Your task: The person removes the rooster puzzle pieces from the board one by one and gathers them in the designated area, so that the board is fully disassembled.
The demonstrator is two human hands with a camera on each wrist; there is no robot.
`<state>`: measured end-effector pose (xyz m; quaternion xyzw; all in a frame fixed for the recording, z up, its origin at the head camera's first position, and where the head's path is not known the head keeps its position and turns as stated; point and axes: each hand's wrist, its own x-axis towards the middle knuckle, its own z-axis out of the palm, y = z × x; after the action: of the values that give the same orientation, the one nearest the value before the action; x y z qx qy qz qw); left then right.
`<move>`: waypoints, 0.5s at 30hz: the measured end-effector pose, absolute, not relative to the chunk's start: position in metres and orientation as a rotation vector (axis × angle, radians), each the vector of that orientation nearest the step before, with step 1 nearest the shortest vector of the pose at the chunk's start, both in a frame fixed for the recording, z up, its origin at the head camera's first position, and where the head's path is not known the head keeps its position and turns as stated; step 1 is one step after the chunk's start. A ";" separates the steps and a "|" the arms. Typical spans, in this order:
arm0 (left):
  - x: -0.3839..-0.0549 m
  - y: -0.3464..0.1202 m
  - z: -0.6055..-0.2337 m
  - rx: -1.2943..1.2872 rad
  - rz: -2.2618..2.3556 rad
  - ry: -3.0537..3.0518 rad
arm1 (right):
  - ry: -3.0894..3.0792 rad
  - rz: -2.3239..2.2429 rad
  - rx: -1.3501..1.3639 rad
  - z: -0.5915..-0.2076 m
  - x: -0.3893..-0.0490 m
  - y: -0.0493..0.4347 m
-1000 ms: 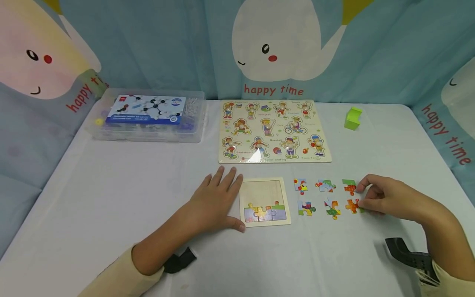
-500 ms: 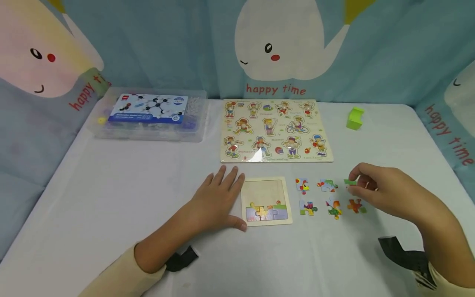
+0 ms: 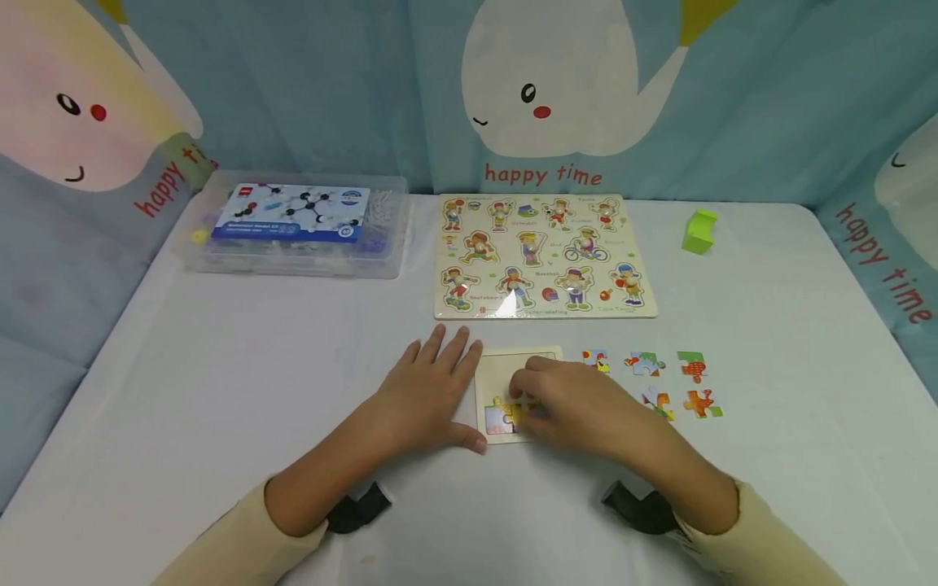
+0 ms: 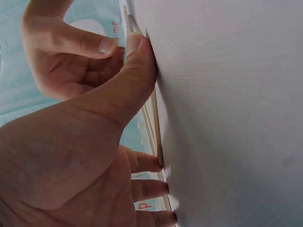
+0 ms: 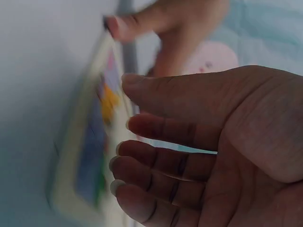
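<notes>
My left hand [image 3: 425, 399] lies with fingers spread along the left edge of a small wooden puzzle tray [image 3: 481, 391], its thumb against the lower left corner. Fitted jigsaw pieces [image 3: 500, 418] fill part of the tray's bottom. Over the tray is my right hand [image 3: 579, 407]. In the right wrist view its thumb and bent fingers stand apart, and nothing shows between them. To the right, loose jigsaw pieces [image 3: 692, 367] lie in two rows. The right hand and forearm cover the lower left spot of these rows, so a piece there is hidden.
A larger wooden board [image 3: 545, 256] with sports figures lies behind the tray. At the back left stands a clear plastic case [image 3: 293, 259] with a molecule-model label. A green block [image 3: 699, 233] sits at the back right. The cloth-covered table [image 3: 220, 358] meets a curtain behind.
My right hand has set the green-and-red jigsaw piece back down at the upper right of the rows and moved left over the tray. My left hand has stayed in place.
</notes>
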<state>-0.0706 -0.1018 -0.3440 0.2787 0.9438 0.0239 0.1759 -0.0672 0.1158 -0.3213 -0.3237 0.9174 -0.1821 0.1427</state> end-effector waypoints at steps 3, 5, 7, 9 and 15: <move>-0.071 -0.103 -0.345 0.798 0.069 2.670 | 2.620 -0.508 -0.945 -0.328 -0.066 0.103; -0.071 -0.103 -0.345 0.800 0.070 2.670 | 2.615 -0.502 -0.928 -0.330 -0.066 0.100; -0.071 -0.103 -0.346 0.796 0.073 2.671 | 2.612 -0.511 -0.916 -0.331 -0.066 0.100; -0.071 -0.103 -0.346 0.790 0.073 2.672 | 2.602 -0.542 -0.911 -0.332 -0.066 0.101; -0.071 -0.102 -0.346 0.781 0.074 2.669 | 2.579 -0.628 -0.913 -0.334 -0.068 0.104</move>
<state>-0.0711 -0.1021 -0.3457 0.2762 0.9439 0.0260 0.1789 -0.0681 0.1041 -0.3339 -0.3206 0.9060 -0.2206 0.1664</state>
